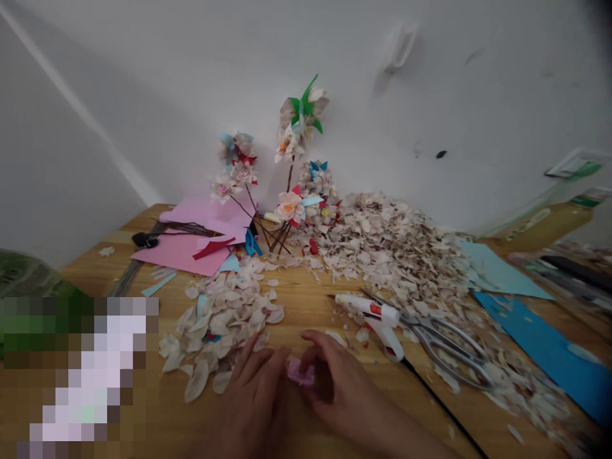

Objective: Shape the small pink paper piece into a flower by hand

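Both of my hands meet low in the middle of the wooden table (306, 306). A small pink paper piece (300, 372) sits between them. My left hand (255, 389) touches its left side with the fingertips. My right hand (335, 376) curls over its right side and pinches it. Just left of my hands lies a heap of pale cut petals (224, 325). A white glue gun (377, 317) lies just beyond my right hand.
Metal scissors (444, 341) lie right of the glue gun, its black cord (440, 401) running toward me. A big pile of pale scraps (396, 248) fills the back right. Finished paper flowers (296, 146) lean on the wall. Pink paper (191, 242) lies back left, blue sheets (535, 331) right.
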`<action>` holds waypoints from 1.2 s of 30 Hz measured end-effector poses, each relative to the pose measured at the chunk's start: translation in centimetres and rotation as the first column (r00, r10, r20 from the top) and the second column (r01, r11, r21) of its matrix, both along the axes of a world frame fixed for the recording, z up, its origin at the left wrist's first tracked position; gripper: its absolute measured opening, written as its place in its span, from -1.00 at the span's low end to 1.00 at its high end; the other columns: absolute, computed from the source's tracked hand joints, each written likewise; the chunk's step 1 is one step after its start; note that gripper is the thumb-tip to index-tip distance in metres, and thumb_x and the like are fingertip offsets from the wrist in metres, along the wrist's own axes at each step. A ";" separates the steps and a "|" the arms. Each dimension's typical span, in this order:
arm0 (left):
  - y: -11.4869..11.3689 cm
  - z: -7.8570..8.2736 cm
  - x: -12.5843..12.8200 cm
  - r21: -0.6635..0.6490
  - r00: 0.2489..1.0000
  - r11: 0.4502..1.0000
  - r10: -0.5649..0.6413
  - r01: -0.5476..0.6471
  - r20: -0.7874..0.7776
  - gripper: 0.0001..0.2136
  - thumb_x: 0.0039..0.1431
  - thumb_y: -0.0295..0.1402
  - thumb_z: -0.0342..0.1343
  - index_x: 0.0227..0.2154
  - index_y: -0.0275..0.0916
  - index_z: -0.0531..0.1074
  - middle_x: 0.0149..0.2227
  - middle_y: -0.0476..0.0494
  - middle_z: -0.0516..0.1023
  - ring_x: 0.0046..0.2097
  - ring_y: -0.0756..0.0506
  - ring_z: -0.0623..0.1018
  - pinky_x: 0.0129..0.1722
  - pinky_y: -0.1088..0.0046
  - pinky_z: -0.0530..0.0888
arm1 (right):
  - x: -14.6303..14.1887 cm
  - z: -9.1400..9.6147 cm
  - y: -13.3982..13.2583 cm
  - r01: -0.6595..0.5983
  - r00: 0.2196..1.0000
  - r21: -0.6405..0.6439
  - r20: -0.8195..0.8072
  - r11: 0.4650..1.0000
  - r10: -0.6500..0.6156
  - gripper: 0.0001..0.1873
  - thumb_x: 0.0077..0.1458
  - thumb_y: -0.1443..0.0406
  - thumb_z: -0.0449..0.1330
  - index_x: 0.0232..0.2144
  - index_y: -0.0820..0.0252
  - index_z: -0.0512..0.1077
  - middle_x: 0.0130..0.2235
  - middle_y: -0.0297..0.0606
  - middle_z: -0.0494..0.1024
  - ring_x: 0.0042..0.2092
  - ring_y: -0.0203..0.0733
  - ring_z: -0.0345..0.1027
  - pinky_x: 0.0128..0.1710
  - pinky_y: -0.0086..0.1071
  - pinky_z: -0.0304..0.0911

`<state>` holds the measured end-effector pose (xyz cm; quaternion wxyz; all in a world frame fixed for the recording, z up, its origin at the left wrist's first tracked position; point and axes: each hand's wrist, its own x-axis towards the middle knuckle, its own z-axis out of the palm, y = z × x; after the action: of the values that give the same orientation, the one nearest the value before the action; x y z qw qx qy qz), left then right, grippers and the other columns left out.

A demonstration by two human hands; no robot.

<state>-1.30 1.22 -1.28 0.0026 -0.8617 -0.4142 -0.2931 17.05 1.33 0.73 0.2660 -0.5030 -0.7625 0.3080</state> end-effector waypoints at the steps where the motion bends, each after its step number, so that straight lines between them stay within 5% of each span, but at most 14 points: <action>1: 0.1 0.2 0.0 -0.007 1.000 1.000 0.018 -0.018 0.009 -0.59 0.03 -0.62 -0.12 -0.01 -0.31 0.16 -0.18 -0.26 0.53 -0.04 -0.20 0.48 -0.02 0.10 0.43 | 0.0 -0.1 0.0 -0.004 1.000 -0.002 -0.011 1.000 0.004 -0.33 -0.16 0.53 0.13 0.04 0.13 0.10 -0.22 -0.26 0.47 -0.17 -0.13 0.35 -0.13 -0.22 0.24; 11: 0.3 -0.4 -0.3 -0.203 0.998 0.979 0.041 -0.029 0.054 -0.55 0.06 -0.59 -0.06 0.03 -0.18 0.20 -0.12 -0.21 0.51 0.11 -0.30 0.33 0.03 -0.06 0.35 | -0.1 0.3 -0.2 -0.007 0.990 -0.067 -0.138 0.998 -0.002 -0.42 -0.06 0.49 0.13 0.01 0.13 0.07 -0.28 -0.28 0.50 -0.23 -0.18 0.39 -0.17 -0.25 0.26; 17: 0.3 -0.4 0.0 -0.341 0.995 0.938 0.085 -0.064 0.047 -0.58 0.07 -0.56 -0.06 0.03 -0.22 0.25 -0.07 -0.26 0.48 0.19 -0.36 0.19 0.05 -0.13 0.29 | 1.7 2.2 0.3 0.169 0.946 0.098 -0.296 0.981 -0.133 -0.58 0.05 0.37 0.09 -0.04 0.06 0.11 -0.34 -0.34 0.44 -0.25 -0.20 0.34 -0.15 -0.26 0.21; 21: 0.1 0.3 -0.2 -0.336 0.993 0.942 0.045 -0.007 0.106 -0.49 -0.01 -0.58 -0.02 0.06 -0.20 0.17 -0.09 -0.23 0.48 0.14 -0.31 0.28 0.13 -0.12 0.17 | 2.7 3.5 0.5 0.320 0.896 0.127 -0.362 0.939 -0.257 -0.93 0.08 0.28 0.10 -0.34 0.06 0.24 -0.44 -0.41 0.35 -0.38 -0.26 0.28 -0.35 -0.42 0.21; 25: 0.2 1.7 -0.4 -0.366 0.962 0.928 0.029 0.075 0.272 -0.49 -0.03 -0.52 0.05 0.03 -0.11 0.15 -0.22 -0.09 0.50 -0.08 -0.18 0.48 0.18 -0.08 0.04 | 2.2 3.4 0.5 0.305 0.924 0.113 -0.275 0.946 -0.265 -0.78 0.11 0.25 0.06 -0.56 0.11 0.18 -0.54 -0.44 0.25 -0.47 -0.29 0.18 -0.49 -0.46 0.12; 30: 0.6 2.3 0.1 -0.612 0.784 0.780 0.295 0.133 0.546 -0.83 0.10 -0.31 0.03 -0.22 -0.14 0.32 -0.30 -0.08 0.46 -0.32 -0.11 0.51 -0.19 0.25 0.46 | 0.6 3.0 0.7 0.198 0.964 0.060 -0.192 0.978 -0.183 -0.84 0.12 0.30 0.01 -0.51 0.12 0.19 -0.50 -0.40 0.31 -0.44 -0.28 0.21 -0.45 -0.44 0.13; 36: 1.1 1.1 0.3 -0.698 0.701 0.669 0.369 0.255 0.610 -0.91 0.10 -0.36 0.02 -0.30 -0.13 0.28 -0.36 0.01 0.35 -0.39 -0.04 0.48 -0.39 0.42 0.47 | -1.4 3.0 1.9 0.149 0.978 -0.010 -0.147 0.989 -0.149 -0.88 0.03 0.31 0.08 -0.53 0.14 0.28 -0.51 -0.37 0.36 -0.42 -0.24 0.25 -0.43 -0.41 0.13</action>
<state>-1.05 2.33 -0.13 -0.4965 -0.5877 -0.4926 -0.4068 15.64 3.20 3.73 0.3440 -0.5344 -0.7012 0.3231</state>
